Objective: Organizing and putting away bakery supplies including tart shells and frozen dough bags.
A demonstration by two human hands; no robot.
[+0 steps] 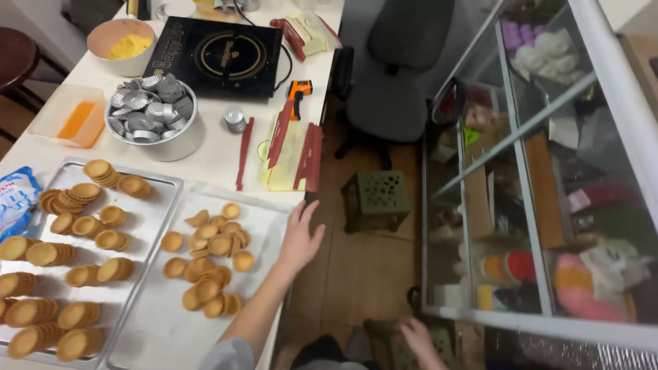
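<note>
The person's left hand (301,236) lies open, fingers spread, on the right edge of the near baking tray (161,329), clamped on nothing; just left of it sits a loose heap of small round tart shells (212,264). The right hand (417,337) is low near the floor, by a dark object at the bottom edge; whether it grips anything cannot be told. Left of the near tray, a second tray (147,205) carries stacked tart shells in rows. At the far left edge lies a blue and white plastic bag (14,199). Beyond the trays stands a metal bowl (154,120) full of small foil moulds, then a black induction hob (219,55), a bowl of yellow filling (123,44) and a clear tub (68,123) with something orange. Flat yellow packets with red strips (288,147) lie near the table's right edge, an orange infrared thermometer (298,92) above them. On the floor, right of the table, stands a green stool (375,199), a grey office chair (394,68) farther off, and a glass display cabinet (541,171) on the right.
</note>
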